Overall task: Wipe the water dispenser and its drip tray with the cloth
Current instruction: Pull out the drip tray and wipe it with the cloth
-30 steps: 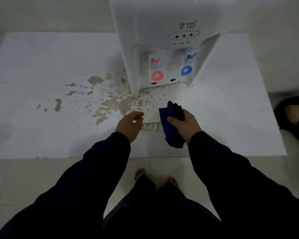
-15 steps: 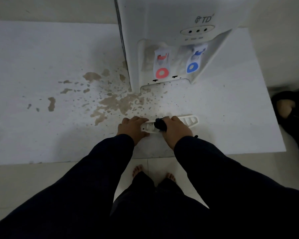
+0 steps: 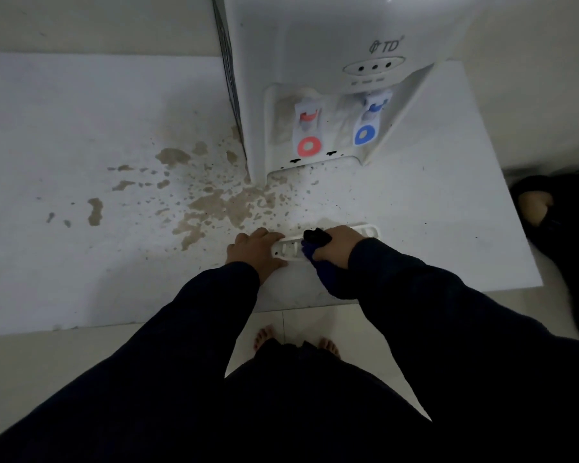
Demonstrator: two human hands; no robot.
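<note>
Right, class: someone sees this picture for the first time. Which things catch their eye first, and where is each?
The brown splatter stains spread over the white counter, left of the water dispenser. On the dispenser's front, the red tap and the blue tap stand out. Nearer, the left hand steadies the white drip tray while the right hand presses the dark cloth on it.

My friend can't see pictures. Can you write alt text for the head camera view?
Seen from above, a person's left hand steadies a white drip tray on a stained white counter while the right hand presses a dark blue cloth on it. A white water dispenser with red and blue taps stands behind.
</note>
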